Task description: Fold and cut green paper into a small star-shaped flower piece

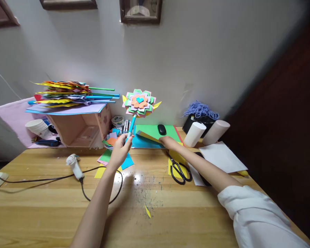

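My left hand [121, 148] is closed round the light-blue stem of a paper flower [139, 102], held upright above the table. The flower has layered green, pink and white petals, an orange middle with a blue heart, and yellow leaf tips. Farther right, my right hand [167, 141] pinches the end of a thin flat piece of yellowish paper [149, 136], seen nearly edge-on. Under that piece lie blue and green sheets [149, 130] with a black mouse [161, 129] on them. Black-handled scissors [179, 168] rest on yellow paper below my right forearm.
Several finished paper flowers [64, 93] are stacked on a pink box [79, 124] at left. A glue gun [76, 167] trails a black cord across the table. Two white rolls [195, 133] and purple yarn [201, 109] stand at right. One yellow paper leaf [147, 211] lies in front.
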Action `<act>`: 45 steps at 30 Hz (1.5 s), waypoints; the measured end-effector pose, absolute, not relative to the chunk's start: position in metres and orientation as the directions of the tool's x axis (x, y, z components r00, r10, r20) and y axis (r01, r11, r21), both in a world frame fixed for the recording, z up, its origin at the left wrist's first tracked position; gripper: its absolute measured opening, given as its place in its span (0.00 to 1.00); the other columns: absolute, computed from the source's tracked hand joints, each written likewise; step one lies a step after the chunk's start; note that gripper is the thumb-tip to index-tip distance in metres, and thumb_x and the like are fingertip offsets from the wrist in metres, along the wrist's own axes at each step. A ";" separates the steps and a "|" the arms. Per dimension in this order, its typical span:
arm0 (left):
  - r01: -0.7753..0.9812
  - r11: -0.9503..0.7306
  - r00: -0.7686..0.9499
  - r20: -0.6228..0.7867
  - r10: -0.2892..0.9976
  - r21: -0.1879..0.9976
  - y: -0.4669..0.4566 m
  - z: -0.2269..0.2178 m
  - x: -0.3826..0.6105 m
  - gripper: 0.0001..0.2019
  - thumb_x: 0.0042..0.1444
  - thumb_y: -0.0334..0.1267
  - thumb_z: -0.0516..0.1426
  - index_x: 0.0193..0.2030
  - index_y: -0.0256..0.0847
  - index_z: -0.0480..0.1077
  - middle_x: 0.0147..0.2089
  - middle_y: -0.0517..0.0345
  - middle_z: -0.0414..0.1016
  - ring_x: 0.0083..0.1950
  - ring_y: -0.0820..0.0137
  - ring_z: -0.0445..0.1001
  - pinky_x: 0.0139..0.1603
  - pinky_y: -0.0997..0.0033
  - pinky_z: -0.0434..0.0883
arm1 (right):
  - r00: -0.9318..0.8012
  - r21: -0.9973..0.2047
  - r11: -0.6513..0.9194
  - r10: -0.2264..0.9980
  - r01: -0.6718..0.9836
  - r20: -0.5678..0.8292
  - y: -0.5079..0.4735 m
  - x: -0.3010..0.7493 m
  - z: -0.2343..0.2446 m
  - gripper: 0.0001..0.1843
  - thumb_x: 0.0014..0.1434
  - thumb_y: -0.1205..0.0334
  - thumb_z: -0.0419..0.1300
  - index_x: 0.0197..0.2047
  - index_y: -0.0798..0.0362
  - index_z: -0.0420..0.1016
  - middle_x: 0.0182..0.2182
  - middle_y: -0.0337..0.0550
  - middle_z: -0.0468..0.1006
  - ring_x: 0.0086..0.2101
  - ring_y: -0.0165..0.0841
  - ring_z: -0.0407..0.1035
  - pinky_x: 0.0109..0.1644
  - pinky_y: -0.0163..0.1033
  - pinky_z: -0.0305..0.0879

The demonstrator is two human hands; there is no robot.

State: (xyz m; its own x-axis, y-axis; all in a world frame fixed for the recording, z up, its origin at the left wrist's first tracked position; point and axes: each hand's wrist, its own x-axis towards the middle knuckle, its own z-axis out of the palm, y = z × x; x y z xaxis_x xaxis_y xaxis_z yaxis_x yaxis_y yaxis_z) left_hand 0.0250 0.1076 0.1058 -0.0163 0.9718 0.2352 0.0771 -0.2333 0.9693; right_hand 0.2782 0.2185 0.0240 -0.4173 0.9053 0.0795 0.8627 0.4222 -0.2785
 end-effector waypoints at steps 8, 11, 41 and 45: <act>0.055 -0.293 -0.117 0.298 0.947 0.954 0.099 0.128 -0.011 0.14 0.52 0.45 0.55 0.40 0.37 0.67 0.21 0.67 0.55 0.20 0.79 0.53 0.18 0.81 0.51 | -0.295 -0.308 0.311 0.950 0.899 0.097 0.236 0.279 0.036 0.10 0.54 0.65 0.55 0.35 0.56 0.79 0.37 0.50 0.79 0.38 0.38 0.72 0.39 0.33 0.60; 0.051 -0.293 -0.135 0.298 0.945 0.955 0.103 0.126 -0.020 0.14 0.51 0.45 0.56 0.40 0.37 0.67 0.20 0.67 0.54 0.19 0.79 0.53 0.18 0.81 0.50 | -0.277 -0.346 0.289 0.957 0.893 0.084 0.239 0.281 0.036 0.10 0.53 0.64 0.56 0.34 0.56 0.80 0.36 0.49 0.80 0.37 0.37 0.72 0.38 0.33 0.60; 0.090 -0.234 -0.080 0.241 0.967 0.968 0.109 0.117 -0.016 0.14 0.52 0.46 0.56 0.39 0.37 0.68 0.22 0.65 0.58 0.21 0.79 0.54 0.19 0.82 0.53 | -0.246 -0.716 0.167 0.969 0.678 -0.007 0.248 0.293 0.006 0.15 0.39 0.52 0.65 0.24 0.57 0.79 0.19 0.42 0.75 0.23 0.31 0.66 0.28 0.34 0.60; 0.098 -0.232 -0.084 0.240 0.967 0.968 0.109 0.117 -0.017 0.15 0.51 0.46 0.56 0.39 0.37 0.69 0.22 0.65 0.58 0.21 0.79 0.54 0.19 0.82 0.53 | -0.163 -0.674 0.156 0.985 0.722 0.054 0.248 0.284 0.010 0.07 0.36 0.59 0.66 0.19 0.54 0.78 0.20 0.43 0.77 0.25 0.34 0.68 0.28 0.34 0.57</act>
State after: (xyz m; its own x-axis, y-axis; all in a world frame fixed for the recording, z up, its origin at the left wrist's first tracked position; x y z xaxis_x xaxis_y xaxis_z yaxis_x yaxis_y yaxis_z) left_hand -0.0167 0.1088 0.1172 -0.0843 0.9671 0.2401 0.0982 -0.2317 0.9678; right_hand 0.2836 0.2478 0.0101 -0.1634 0.9851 0.0536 0.7216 0.1564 -0.6744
